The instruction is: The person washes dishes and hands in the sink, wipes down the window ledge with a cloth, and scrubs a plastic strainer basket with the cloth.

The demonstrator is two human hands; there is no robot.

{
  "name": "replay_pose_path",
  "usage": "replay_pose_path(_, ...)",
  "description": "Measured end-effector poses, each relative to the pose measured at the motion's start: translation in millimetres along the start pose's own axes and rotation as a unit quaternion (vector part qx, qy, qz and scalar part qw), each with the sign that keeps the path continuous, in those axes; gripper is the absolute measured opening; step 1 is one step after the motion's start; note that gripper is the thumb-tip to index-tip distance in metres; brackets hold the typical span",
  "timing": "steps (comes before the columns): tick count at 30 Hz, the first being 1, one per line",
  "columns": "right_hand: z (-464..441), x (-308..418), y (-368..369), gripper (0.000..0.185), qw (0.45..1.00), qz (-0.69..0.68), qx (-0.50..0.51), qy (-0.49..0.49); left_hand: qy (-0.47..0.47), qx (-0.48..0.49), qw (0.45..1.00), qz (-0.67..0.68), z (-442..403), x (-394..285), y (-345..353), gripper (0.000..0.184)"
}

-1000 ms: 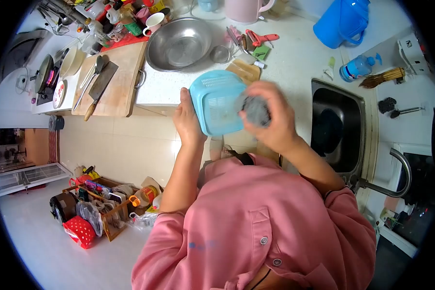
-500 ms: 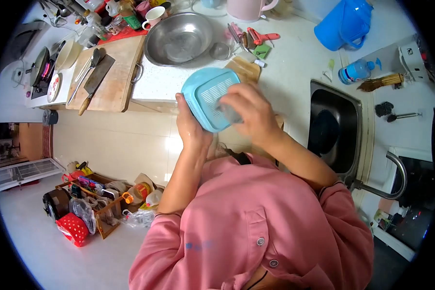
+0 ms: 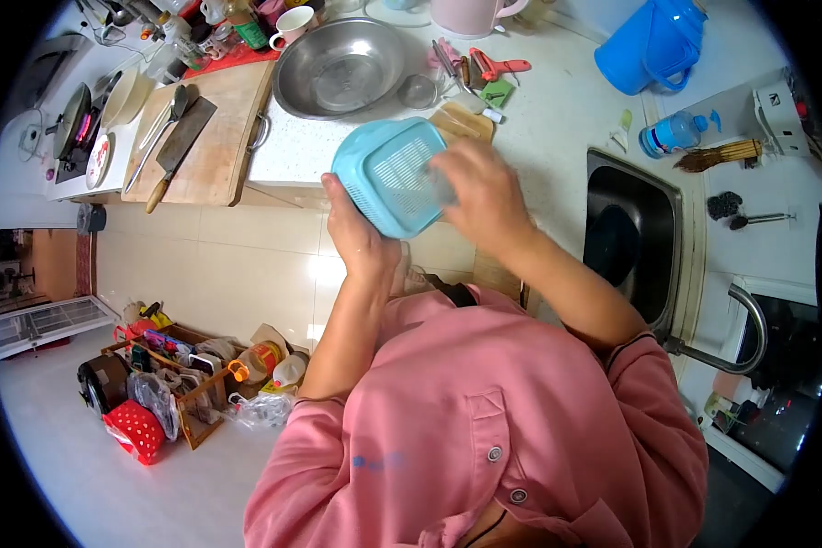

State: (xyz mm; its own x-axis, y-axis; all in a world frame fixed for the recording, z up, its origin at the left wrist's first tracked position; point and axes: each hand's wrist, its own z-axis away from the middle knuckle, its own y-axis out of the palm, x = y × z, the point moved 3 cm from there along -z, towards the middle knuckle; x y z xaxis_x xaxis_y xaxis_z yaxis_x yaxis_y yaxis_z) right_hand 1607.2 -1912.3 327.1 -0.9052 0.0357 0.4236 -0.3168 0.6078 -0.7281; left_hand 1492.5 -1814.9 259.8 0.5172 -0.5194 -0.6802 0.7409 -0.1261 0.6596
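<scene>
A light blue plastic draining basket (image 3: 402, 169) is tilted over the floor by the counter edge, its slotted base facing me. My left hand (image 3: 356, 228) is closed on its lower left rim, thumb up along the side. My right hand (image 3: 486, 196), smeared by motion, is curled at the basket's right side. A greyish, scrubber-like thing (image 3: 442, 185) shows under its fingertips against the slotted base; blur hides what it is exactly.
Beyond the basket, a steel basin (image 3: 338, 71) stands on the counter beside peelers (image 3: 498, 66) and small tools. Left, a cleaver (image 3: 187, 137) lies on a wooden board (image 3: 224, 169). A sink (image 3: 680, 237) is at right. A crate of goods (image 3: 201, 402) stands at lower left.
The basket and my left hand have shifted slightly up and left. My right hand has moved a little up, with the grey thing still under its fingers.
</scene>
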Motion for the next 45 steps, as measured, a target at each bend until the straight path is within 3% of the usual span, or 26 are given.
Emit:
replay_pose_path(3, 4.5, 25.1, 2.7, 0.027, 0.995, -0.066, 0.038, -0.065, -0.016, 0.021, 0.999, -0.023, 2.0, 0.1, -3.2, 0.064)
replay_pose_path(4, -0.6, 14.0, 1.4, 0.026, 0.994, -0.101, 0.046, -0.022, -0.004, 0.018, 1.000, -0.010, 0.7, 0.2, -1.4, 0.063)
replay_pose_path(7, -3.8, -3.0, 2.4, 0.025, 1.000, -0.017, 0.013, -0.002, -0.019, -0.022, 1.000, 0.004, 0.1, 1.0, -0.3, 0.063)
replay_pose_path(11, -0.6, 22.0, 6.7, 0.026, 0.995, -0.060, 0.035, -0.065, -0.024, 0.033, 0.999, 0.011, -2.5, 7.4, -9.0, 0.065)
replay_pose_path(15, -4.2, -13.2, 2.3, 0.031, 0.998, -0.033, 0.034, 0.028, -0.073, 0.005, 0.996, 0.042, -1.4, 5.7, -7.1, 0.059)
replay_pose_path(22, -10.1, 1.6, -18.5, 0.020, 0.964, -0.222, -0.009, 0.146, -0.096, 0.060, 0.991, 0.077, -5.3, 5.3, -13.3, 0.066)
replay_pose_path(28, -8.5, 2.3, -22.7, 0.021, 0.955, -0.245, -0.001, 0.168, -0.106, 0.066, 0.989, 0.076, -3.1, 2.3, -11.7, 0.071)
replay_pose_path(31, -5.5, -1.7, -21.9, 0.019, 0.945, -0.261, 0.007, 0.197, -0.080, 0.041, 0.994, 0.064, -2.7, -0.3, -8.3, 0.068)
replay_pose_path(34, -1.6, -16.5, -22.1, 0.025, 0.903, -0.324, 0.058, 0.275, -0.017, -0.023, 0.997, -0.067, 6.1, -18.7, -4.2, 0.062)
replay_pose_path(35, 0.0, -21.6, -21.8, 0.030, 0.881, -0.351, 0.082, 0.308, 0.067, -0.010, 0.994, -0.091, 8.3, -20.4, -6.7, 0.048)
replay_pose_path(37, 6.0, -27.9, -18.4, 0.043, 0.812, -0.444, 0.070, 0.373, 0.309, 0.147, 0.856, -0.388, 24.4, -42.0, -5.8, 0.036)
replay_pose_path(38, 8.2, -29.5, -18.2, 0.049, 0.772, -0.487, 0.063, 0.403, 0.433, 0.205, 0.746, -0.462, 32.6, -51.0, -1.2, 0.034)
replay_pose_path(40, 3.8, -20.9, -28.1, 0.056, 0.769, -0.483, 0.090, 0.410, 0.638, 0.319, 0.515, -0.476, 47.5, -57.8, 15.3, 0.035)
replay_pose_path(42, 5.2, -20.9, -32.9, 0.057, 0.751, -0.498, 0.114, 0.418, 0.640, 0.347, 0.502, -0.468, 61.9, -59.6, 25.4, 0.022)
replay_pose_path(45, 15.0, -35.7, -41.7, 0.058, 0.746, -0.544, 0.164, 0.348, 0.648, 0.362, 0.475, -0.473, 67.5, -57.8, 28.7, 0.020)
